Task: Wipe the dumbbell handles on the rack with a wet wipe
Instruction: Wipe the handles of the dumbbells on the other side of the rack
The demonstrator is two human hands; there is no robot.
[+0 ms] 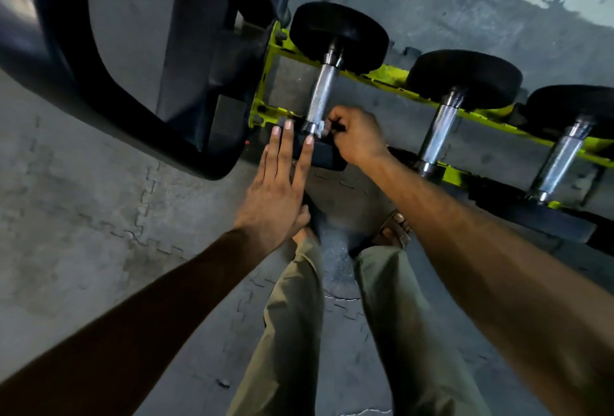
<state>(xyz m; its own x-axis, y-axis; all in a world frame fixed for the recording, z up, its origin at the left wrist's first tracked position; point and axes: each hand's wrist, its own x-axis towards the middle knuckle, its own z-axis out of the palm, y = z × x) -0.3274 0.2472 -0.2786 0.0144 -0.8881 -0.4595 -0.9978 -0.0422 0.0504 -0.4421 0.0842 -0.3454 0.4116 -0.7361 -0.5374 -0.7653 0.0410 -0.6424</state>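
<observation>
1. Head view: the leftmost dumbbell handle point(320, 96) lies across the yellow-green rack point(382, 75), with its near black head point(324, 157) towards the person.
2. The left hand point(282, 183) is flat, its fingers straight and slightly spread, the fingertips touching that near head.
3. The right hand point(357, 138) curls its fingers round the handle's near end; whether a wipe lies under them cannot be told.
4. A second dumbbell point(438, 130) and a third dumbbell point(561, 156) rest further right on the rack.
</observation>
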